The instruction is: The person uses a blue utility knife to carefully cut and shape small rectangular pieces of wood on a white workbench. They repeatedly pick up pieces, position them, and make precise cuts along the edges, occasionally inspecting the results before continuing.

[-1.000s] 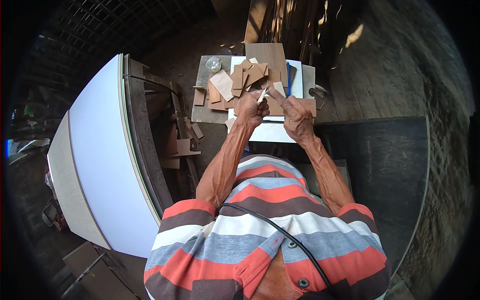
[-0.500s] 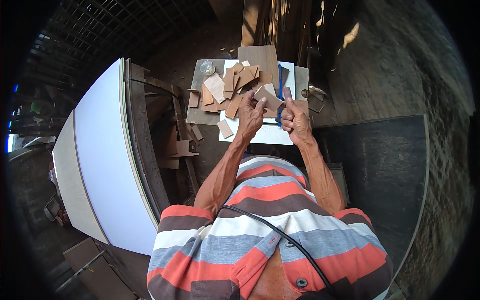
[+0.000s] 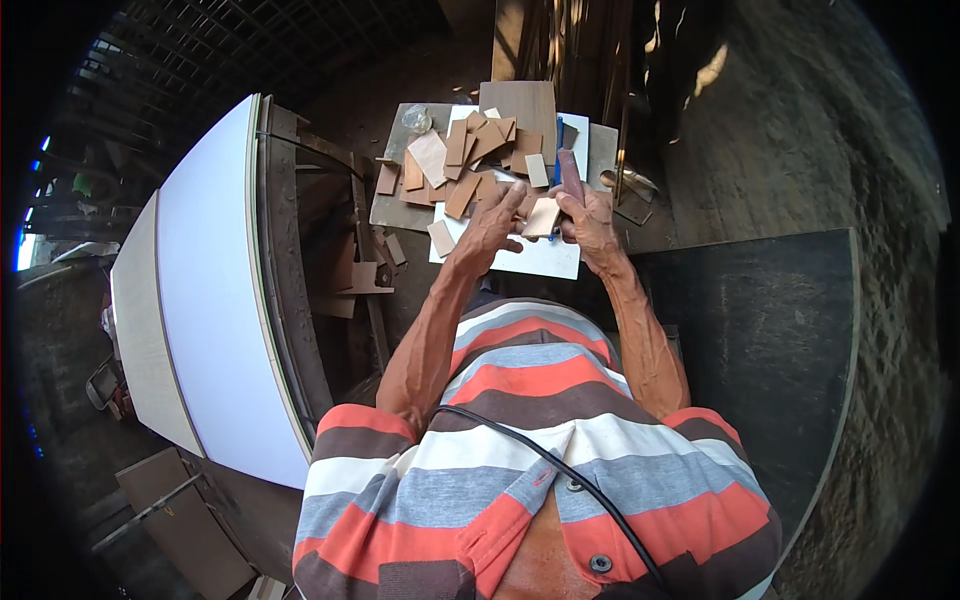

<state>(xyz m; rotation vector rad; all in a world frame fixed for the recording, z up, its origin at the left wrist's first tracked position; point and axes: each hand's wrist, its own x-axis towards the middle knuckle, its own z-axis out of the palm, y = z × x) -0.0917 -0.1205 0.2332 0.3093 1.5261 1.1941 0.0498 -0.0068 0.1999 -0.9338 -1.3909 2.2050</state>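
Table [image 3: 395,212] | right hand [image 3: 593,228] clamped on reddish strip [image 3: 571,172] | left hand [image 3: 488,222]: grip unclear | pale block [image 3: 542,217]: likely light, stiff; hold edges

Room is dim. Lattice screen [image 3: 220,60] upper left, daylight [image 3: 28,252] at far-left edge. Sun patch [image 3: 711,72] lies on rough brownish surface [image 3: 820,130], right. Dark board [image 3: 745,330] below; big white panel [image 3: 215,280] left.

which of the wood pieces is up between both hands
The pale piece, raised between the left hand and right hand. The heap lies beyond, on the boards; the reddish-brown strip in the right hand is darker and narrower.
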